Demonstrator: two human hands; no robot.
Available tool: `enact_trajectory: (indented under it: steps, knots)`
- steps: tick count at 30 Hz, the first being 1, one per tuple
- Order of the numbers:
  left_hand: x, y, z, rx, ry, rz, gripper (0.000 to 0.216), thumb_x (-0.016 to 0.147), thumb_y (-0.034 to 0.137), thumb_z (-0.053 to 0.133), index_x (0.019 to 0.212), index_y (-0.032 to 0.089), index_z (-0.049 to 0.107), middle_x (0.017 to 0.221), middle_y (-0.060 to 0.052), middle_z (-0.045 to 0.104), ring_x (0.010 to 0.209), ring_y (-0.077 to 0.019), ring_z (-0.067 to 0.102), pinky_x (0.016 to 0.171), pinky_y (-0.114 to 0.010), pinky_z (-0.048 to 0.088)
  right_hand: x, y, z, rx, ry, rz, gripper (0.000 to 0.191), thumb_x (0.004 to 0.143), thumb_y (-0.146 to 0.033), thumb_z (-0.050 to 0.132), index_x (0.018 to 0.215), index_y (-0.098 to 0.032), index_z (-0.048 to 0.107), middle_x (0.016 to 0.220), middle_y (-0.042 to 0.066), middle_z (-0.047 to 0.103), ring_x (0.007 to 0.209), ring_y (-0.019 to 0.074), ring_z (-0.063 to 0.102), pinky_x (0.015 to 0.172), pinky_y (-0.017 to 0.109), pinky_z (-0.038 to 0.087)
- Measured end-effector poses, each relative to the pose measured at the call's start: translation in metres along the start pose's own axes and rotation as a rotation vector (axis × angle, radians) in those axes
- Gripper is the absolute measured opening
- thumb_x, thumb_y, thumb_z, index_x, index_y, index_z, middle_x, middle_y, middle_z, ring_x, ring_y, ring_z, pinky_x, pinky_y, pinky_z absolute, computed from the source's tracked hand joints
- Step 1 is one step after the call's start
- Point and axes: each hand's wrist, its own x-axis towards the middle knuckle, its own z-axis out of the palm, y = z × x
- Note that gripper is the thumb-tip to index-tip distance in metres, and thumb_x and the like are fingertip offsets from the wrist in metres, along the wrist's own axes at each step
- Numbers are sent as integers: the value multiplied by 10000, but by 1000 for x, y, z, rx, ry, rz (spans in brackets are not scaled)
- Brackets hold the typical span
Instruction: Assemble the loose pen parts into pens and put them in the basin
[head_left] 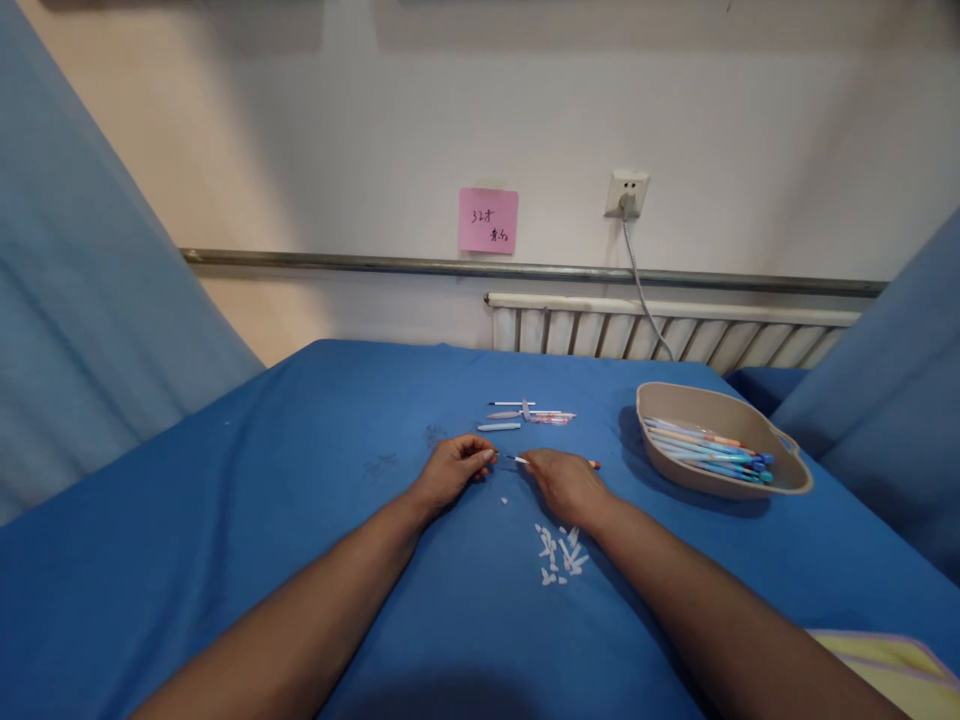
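Pen refill [517, 460] pinched in right hand [566, 485] at desk [300, 520] middle; left hand [450, 468], fingertips pressed together, at its tip: seemingly capping, needing careful alignment.

A single camera, worn on the person's head, looked forward and down along both outstretched forearms onto the blue-covered table [300, 450]. The left hand [452, 468] and the right hand [566, 485], which pinched a pen [592, 464], sat close to mid-frame. The far wall [375, 150] and radiator [600, 330] filled the top.
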Motion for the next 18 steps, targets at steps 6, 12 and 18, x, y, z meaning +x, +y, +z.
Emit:
enact_trajectory:
  steps: [6,12,18]
  knots:
    - [2,-3,2,31,-48,23,248,681,356,641,782,135,595,658,12,582,529,-82,502,521,-210,401,0,1,2,0,-18,22,335,959,-301,291,1206,-240,509,1077,79,633,988,182,583,831,265,378]
    - [1,-3,3,23,-48,38,209,694,322,625,775,132,592,640,20,560,520,-77,495,518,-205,395,-1,3,6,23,13,-2,351,960,-298,286,1238,-237,491,1094,77,630,994,178,581,838,265,386]
    - [0,-2,3,44,-52,53,207,691,322,626,770,133,595,634,24,553,526,-80,491,527,-210,391,-2,4,6,21,30,-10,348,961,-291,280,1227,-245,499,1097,70,628,992,176,579,836,262,386]
